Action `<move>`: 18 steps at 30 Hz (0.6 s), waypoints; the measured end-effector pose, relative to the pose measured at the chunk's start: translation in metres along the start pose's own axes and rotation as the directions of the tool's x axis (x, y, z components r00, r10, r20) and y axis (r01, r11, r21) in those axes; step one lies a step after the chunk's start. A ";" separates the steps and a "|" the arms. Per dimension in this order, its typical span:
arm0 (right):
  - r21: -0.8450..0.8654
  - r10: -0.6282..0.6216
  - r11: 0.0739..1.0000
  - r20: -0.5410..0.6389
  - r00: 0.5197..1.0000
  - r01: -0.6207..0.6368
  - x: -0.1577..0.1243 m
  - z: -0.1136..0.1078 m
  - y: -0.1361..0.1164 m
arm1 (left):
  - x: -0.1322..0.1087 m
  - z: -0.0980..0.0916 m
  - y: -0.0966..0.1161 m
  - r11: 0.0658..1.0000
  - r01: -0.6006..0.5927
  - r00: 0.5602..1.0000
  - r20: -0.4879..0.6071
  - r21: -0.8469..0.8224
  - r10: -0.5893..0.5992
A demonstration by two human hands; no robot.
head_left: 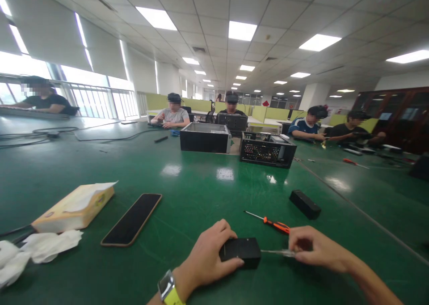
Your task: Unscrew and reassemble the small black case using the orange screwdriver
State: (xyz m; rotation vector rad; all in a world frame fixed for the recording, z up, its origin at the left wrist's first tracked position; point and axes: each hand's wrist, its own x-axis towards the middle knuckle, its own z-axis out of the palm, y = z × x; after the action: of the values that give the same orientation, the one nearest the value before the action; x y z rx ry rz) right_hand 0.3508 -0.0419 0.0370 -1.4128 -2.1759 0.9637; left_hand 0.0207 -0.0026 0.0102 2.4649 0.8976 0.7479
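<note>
My left hand point(212, 250) is wrapped round a small black rectangular box point(245, 252) on the green table, thumb along its near side and fingers over the top. My right hand point(310, 247) pinches a thin screwdriver point(279, 252) with a clear-looking handle. Its metal shaft points left and its tip meets the right end of the box; whether it sits in a screw is too small to tell. Just beyond my right hand lies an orange and black screwdriver point(276, 225). Farther back at the right rests a second black box point(304, 204), similar in shape.
To the left lie a phone point(132, 220), a tissue pack point(75, 206) and crumpled tissues point(50, 247). Two black metal computer cases point(205, 141) point(266, 153) stand across the table. Several people sit around it. Another orange screwdriver point(351, 162) lies far right, cables point(50, 134) far left.
</note>
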 end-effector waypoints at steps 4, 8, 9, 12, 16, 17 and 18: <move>0.157 -0.033 0.987 0.019 0.999 0.030 -0.004 -0.003 0.006 | 0.001 0.000 0.000 1.000 -0.028 0.999 0.015 0.004 0.028; 0.072 -0.066 0.995 0.005 0.998 0.066 0.003 0.007 -0.001 | 0.002 -0.001 -0.001 0.999 -0.036 0.999 0.026 0.014 0.035; 0.055 -0.077 0.995 0.002 0.997 0.077 0.004 0.008 -0.002 | 0.002 -0.001 -0.001 0.999 -0.037 0.999 0.026 0.016 0.037; 0.045 -0.091 0.995 -0.012 0.996 0.091 0.002 0.005 -0.004 | 0.001 0.000 -0.001 0.998 -0.048 0.999 0.025 0.026 0.048; 0.002 -0.081 0.997 -0.033 0.996 0.081 0.003 0.007 -0.008 | 0.001 0.000 -0.001 0.998 -0.058 0.998 0.022 0.034 0.058; -0.025 -0.077 0.997 -0.055 0.996 0.075 0.005 0.011 -0.011 | 0.001 0.000 0.000 0.998 -0.057 0.998 0.020 0.032 0.056; -0.059 -0.072 0.996 -0.079 0.994 0.067 0.007 0.015 -0.014 | 0.001 0.000 0.000 0.998 -0.057 0.998 0.019 0.028 0.057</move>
State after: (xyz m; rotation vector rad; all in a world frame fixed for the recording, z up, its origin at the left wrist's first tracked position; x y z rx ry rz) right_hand 0.3289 -0.0444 0.0362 -1.3668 -2.1929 0.8129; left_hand 0.0212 -0.0017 0.0106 2.5275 0.8405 0.7361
